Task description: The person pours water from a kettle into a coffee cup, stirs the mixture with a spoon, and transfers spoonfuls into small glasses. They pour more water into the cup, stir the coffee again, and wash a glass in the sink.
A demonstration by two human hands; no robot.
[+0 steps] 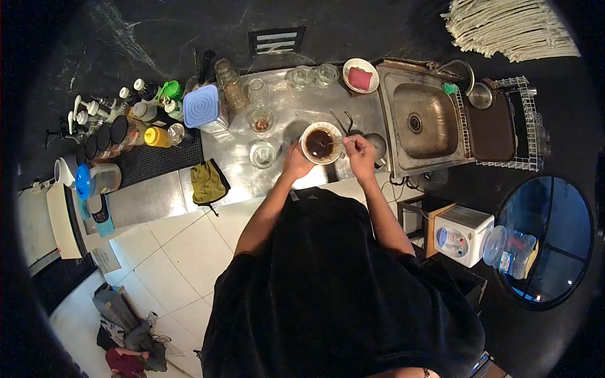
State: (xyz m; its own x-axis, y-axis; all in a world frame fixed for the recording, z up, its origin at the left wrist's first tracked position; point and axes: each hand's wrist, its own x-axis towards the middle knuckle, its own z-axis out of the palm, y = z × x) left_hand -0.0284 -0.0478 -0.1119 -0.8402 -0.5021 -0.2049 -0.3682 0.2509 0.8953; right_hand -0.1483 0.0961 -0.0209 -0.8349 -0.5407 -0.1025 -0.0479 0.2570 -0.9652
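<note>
Centrally, the left hand gripped a round bowl of dark liquid; the right hand pinched a slender metal spoon.

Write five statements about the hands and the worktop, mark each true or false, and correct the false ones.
1. The left hand touches a round white cup of dark brown liquid. True.
2. The right hand is empty. False: the right hand holds a thin utensil that reaches into the liquid.
3. A pinkish-red block lies in a round white bowl. True.
4. The olive-green fabric pouch lies in the sink. False: the pouch lies at the front edge of the shiny steel counter.
5. A square blue lid tops a translucent plastic container. True.
</note>
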